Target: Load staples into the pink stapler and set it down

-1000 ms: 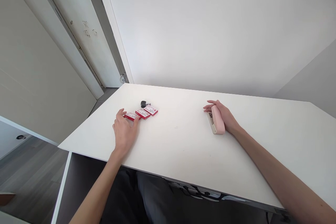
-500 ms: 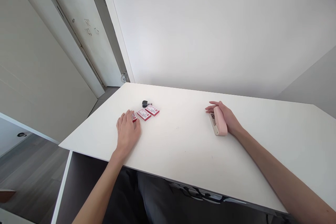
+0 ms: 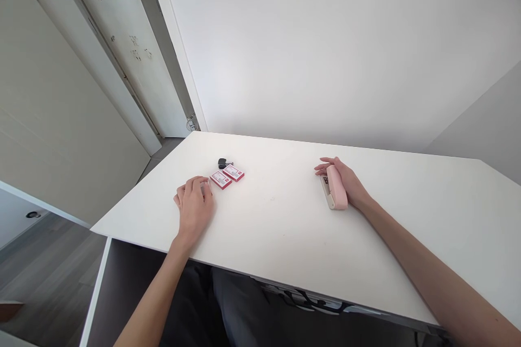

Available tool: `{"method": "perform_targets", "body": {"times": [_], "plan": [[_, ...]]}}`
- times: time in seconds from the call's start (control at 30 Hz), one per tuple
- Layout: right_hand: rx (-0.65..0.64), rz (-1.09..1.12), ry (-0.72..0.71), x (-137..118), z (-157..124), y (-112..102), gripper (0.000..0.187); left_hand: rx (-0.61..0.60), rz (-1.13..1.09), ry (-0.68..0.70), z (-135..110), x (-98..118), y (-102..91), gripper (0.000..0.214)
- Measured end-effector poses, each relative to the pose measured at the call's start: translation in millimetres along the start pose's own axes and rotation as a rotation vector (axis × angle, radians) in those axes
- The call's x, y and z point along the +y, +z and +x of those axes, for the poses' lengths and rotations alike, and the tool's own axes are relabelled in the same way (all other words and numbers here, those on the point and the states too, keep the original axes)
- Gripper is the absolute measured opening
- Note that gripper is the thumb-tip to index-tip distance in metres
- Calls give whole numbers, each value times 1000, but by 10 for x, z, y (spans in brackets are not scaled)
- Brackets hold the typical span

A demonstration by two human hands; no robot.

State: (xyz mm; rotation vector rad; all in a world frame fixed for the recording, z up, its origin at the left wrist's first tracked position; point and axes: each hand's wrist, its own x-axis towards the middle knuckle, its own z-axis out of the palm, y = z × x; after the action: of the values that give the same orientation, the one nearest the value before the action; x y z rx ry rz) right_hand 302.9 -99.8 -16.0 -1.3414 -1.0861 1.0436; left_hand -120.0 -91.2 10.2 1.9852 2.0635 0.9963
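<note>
My left hand [image 3: 194, 207] is closed at the left of the white table, thumb and fingers around a small red-and-white staple box [image 3: 202, 188], mostly covered by the fingers. Two matching staple boxes, a nearer one [image 3: 220, 179] and a farther one [image 3: 233, 173], lie flat just right of it. Behind them is a small black staple remover [image 3: 222, 163]. On the right, my right hand [image 3: 345, 176] wraps the far side of a pink stapler [image 3: 337, 188], its fingers bent past the far end. The stapler rests on the table; my right thumb is hard to make out.
The white table [image 3: 277, 238] meets a white wall [image 3: 325, 54] at its back. An old white cabinet [image 3: 134, 59] stands beyond the left end. Dark cables [image 3: 305, 301] hang beneath the front edge, near my legs.
My left hand has closed further around its staple box and tilted it up from lying flat. My right hand stays on the stapler. The whole view has shifted slightly.
</note>
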Motion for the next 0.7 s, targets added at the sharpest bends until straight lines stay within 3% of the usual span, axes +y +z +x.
{"method": "perform_targets", "body": {"times": [0.3,0.53,0.7], "plan": [[-21,11,15,13,13,-15,58,4,-68,21,73,-141,53,45],[-39,20,-36,-29,-37,-15,49,13,-2,-61,129,-120,77,38],[-42,41,-57,-27,-15,-26,48,14,-54,-35,143,-105,73,42]]}}
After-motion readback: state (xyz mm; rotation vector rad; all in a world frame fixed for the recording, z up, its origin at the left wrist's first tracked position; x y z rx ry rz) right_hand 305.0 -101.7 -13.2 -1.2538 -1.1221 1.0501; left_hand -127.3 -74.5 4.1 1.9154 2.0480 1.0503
